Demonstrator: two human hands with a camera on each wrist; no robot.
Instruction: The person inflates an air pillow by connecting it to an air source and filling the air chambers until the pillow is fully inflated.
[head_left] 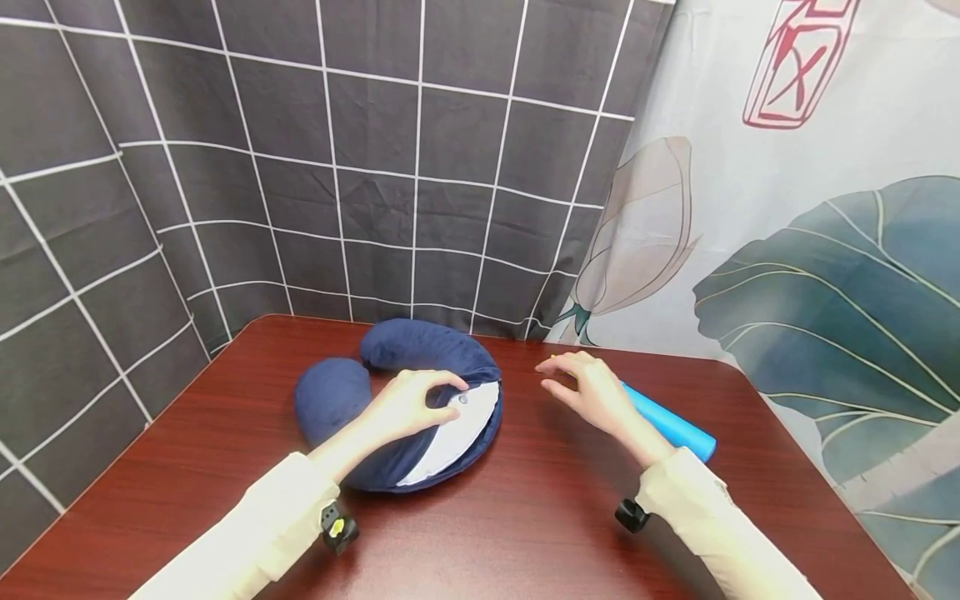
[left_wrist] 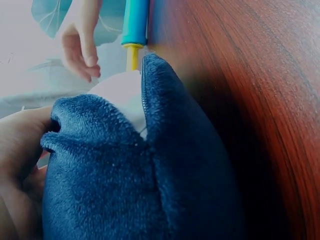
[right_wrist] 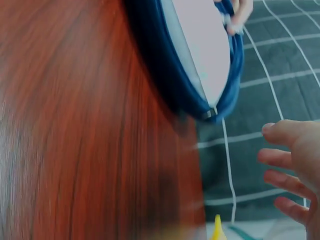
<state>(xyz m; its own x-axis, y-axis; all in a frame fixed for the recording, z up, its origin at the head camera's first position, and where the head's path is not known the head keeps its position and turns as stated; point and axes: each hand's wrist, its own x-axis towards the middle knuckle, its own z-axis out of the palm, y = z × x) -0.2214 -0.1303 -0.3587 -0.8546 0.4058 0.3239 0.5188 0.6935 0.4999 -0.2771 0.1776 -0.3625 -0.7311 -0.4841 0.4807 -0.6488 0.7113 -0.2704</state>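
Note:
A navy plush neck pillow [head_left: 330,396] lies on the table, its cover unzipped along the right side. Through the gap shows a white inner bladder [head_left: 448,442] with a small round valve [head_left: 462,399]. My left hand [head_left: 408,404] grips the cover at the edge of this opening, and a fold of fabric [left_wrist: 85,117] bunches at its fingers. To the right, my right hand [head_left: 592,392] hovers over the table with loosely bent fingers, holding nothing. Partly behind it lies a blue hand air pump [head_left: 675,427] with a yellow nozzle [left_wrist: 132,57].
The reddish-brown wooden table [head_left: 510,517] backs onto a dark gridded curtain [head_left: 375,208]. A pale curtain with leaf and flower prints [head_left: 825,292] hangs at the right. A zipper end [right_wrist: 210,114] sits at the opening's tip.

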